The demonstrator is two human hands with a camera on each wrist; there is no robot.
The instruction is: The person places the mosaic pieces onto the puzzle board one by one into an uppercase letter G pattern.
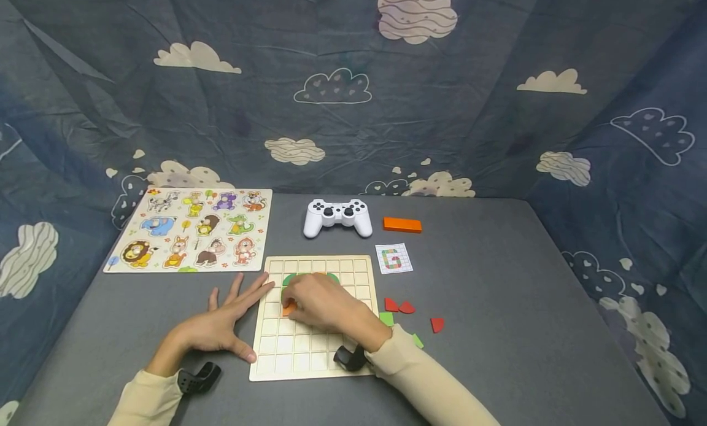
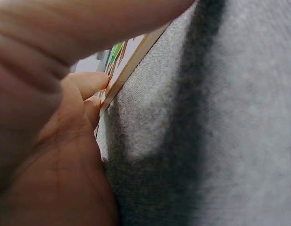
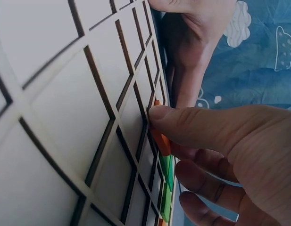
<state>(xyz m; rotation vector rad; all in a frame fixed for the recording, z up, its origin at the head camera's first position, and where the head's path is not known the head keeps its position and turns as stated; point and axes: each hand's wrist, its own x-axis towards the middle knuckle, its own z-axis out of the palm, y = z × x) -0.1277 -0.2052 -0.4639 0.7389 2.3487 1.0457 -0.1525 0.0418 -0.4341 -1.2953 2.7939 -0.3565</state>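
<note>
A wooden grid board (image 1: pixel 298 361) lies on the grey table. My right hand (image 1: pixel 326 300) is over its upper left part, pinching an orange square tile (image 3: pixel 160 140) between thumb and fingers, right at a grid cell. Beyond that tile in the right wrist view sit green tiles (image 3: pixel 166 200) in the grid; in the head view, a green rounded tile (image 1: pixel 334 277) shows in an upper row, others partly hidden by the hand. My left hand (image 1: pixel 215 325) spreads its fingers along the board's left edge, thumb near the lower left corner and fingertips at the upper left side.
Right of the board lie several red tiles (image 1: pixel 407 307) and green square tiles (image 1: pixel 386 318). A small card (image 1: pixel 394 258) with a coloured G pattern is above them. Farther back are an orange block (image 1: pixel 402 224), a white game controller (image 1: pixel 338 218) and an animal puzzle board (image 1: pixel 188 229).
</note>
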